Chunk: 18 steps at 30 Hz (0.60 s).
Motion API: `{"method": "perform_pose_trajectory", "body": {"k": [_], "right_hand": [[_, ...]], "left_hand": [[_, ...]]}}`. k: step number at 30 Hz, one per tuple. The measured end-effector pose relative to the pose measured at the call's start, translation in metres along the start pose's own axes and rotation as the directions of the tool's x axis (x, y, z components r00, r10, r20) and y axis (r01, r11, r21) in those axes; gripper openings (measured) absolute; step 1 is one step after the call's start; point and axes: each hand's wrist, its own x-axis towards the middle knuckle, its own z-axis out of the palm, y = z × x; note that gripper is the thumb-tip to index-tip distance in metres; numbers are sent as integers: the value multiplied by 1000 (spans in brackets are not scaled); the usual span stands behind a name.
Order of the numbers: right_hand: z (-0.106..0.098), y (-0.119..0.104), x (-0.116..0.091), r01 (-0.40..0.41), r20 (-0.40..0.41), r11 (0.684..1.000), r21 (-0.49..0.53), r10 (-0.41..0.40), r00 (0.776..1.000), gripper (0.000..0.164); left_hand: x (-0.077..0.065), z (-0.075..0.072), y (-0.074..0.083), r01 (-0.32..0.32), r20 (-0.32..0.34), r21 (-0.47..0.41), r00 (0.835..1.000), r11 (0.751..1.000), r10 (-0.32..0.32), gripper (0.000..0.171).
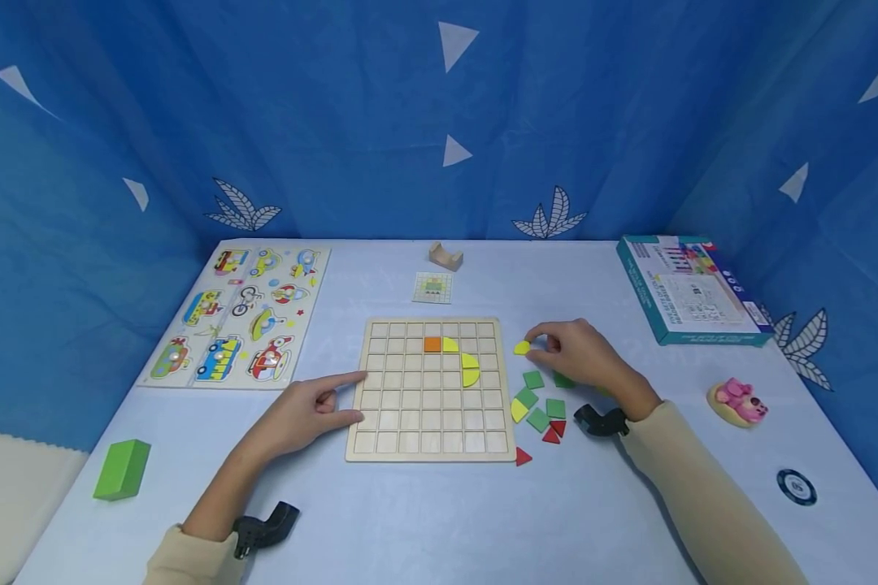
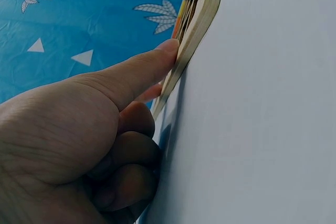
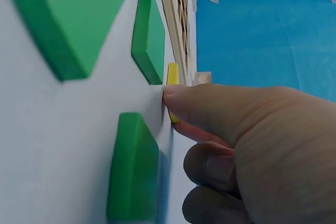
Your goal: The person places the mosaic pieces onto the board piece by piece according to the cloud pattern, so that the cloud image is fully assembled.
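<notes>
A wooden grid board lies on the table, holding an orange square and several yellow quarter-circle tiles. My left hand rests against the board's left edge, thumb and index finger straight, the other fingers curled under. To the right of the board, my right hand pinches another yellow quarter-circle tile between thumb and index finger, low over the table. Green square tiles, red triangles and a yellow tile lie loose below that hand.
Behind the board are a small pattern card and a wooden holder. A vehicle puzzle and green block lie left. At right are a game box, a pink figure and a round chip.
</notes>
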Motion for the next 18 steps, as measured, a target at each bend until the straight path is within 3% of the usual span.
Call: {"method": "perform_pose_trajectory", "body": {"k": [7,13,18], "right_hand": [[-1,-3,0,15,-10,1000,-9,-15,1000,32],[-3,-16,7,107,-66,994,-3,-107,992,30],[3,-37,19,168,-52,985,26,-167,985,29]], "left_hand": [[1,-1,2,-3,10,-9,1000,1000,3,60],[1,0,3,0,9,-12,1000,1000,0,60],[0,-1,2,6,2,-10,1000,1000,-6,60]]}}
